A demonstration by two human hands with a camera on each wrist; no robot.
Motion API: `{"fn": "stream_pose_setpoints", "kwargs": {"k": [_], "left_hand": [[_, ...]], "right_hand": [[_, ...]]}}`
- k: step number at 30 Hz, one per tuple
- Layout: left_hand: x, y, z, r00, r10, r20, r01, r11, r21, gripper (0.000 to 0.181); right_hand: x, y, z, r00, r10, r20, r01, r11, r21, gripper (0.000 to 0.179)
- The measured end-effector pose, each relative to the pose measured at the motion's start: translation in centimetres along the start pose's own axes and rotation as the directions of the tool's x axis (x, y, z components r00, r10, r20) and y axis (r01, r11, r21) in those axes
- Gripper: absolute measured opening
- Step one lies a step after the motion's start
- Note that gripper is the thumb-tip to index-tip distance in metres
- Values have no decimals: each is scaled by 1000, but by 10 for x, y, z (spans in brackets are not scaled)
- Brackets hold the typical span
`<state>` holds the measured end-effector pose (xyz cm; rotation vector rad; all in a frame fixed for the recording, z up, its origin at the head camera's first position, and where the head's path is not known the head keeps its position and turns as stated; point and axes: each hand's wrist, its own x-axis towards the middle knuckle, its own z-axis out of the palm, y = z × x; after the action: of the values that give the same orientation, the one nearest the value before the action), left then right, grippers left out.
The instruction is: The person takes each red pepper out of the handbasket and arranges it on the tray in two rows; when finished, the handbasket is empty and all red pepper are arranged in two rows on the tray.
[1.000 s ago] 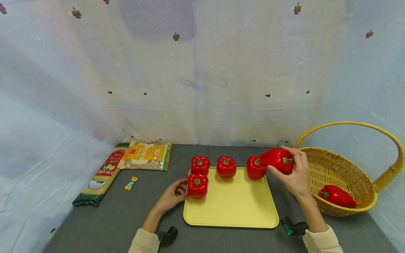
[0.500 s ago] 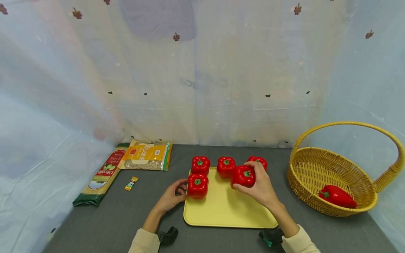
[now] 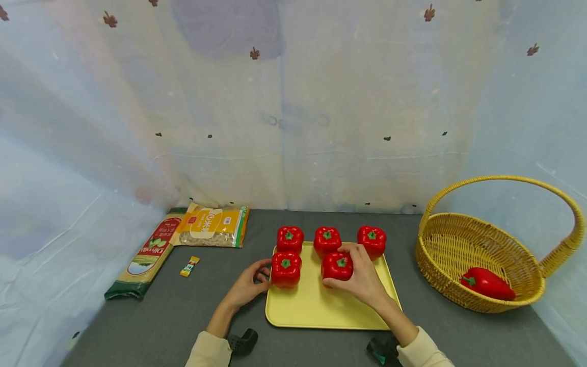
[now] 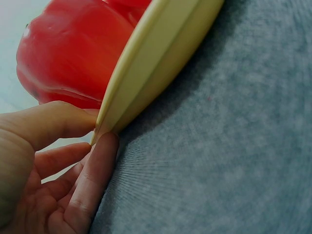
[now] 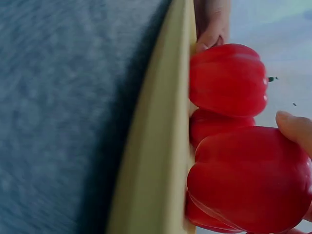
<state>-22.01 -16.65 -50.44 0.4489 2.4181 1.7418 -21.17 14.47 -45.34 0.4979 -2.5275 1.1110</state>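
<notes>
My right hand point(image 3: 364, 279) grips a red bell pepper point(image 3: 334, 266) by its sides, stem up, at the middle of the yellow tray point(image 3: 330, 311). In the right wrist view this bell pepper point(image 5: 248, 180) looms close, with thumb at its upper right. Whether it touches the tray is unclear. At the tray's left edge my left hand point(image 3: 249, 285) pinches the rim, its thumb point(image 4: 58, 122) on one side and a finger on the other. Beside that thumb sits another bell pepper point(image 3: 286, 270). Behind, a row holds bell peppers at left point(image 3: 290, 239), middle point(image 3: 326, 241) and right point(image 3: 372, 241).
Right of the tray stands a yellow wicker basket point(image 3: 440, 278) with a tall handle and one long red pepper point(image 3: 488, 283) inside. At the left lie a grain bag point(image 3: 213, 225), a green-and-gold packet point(image 3: 151, 255) and a small wrapped sweet point(image 3: 189, 266). A curtain hangs behind.
My right hand has carried the bell pepper from beside the basket leftward and down to the tray's middle, turning it stem up. The left hand has stayed at the tray rim.
</notes>
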Motion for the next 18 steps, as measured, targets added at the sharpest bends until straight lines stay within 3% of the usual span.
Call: {"fn": "stream_pose_setpoints", "kwargs": {"k": [6,12,18], "left_hand": [[0,-2,-1,1000,-1,-2,1,1000,-4,56],[0,-2,-1,1000,2,-4,-2,1000,0,56],[-1,-1,0,1000,20,-8,-20,1000,-13,56]], "right_hand": [[-1,2,3,999,18,34,-18,1000,-10,72],[0,1,-6,992,28,123,-26,999,-19,77],[0,9,-20,971,-30,238,22,999,38,75]]}}
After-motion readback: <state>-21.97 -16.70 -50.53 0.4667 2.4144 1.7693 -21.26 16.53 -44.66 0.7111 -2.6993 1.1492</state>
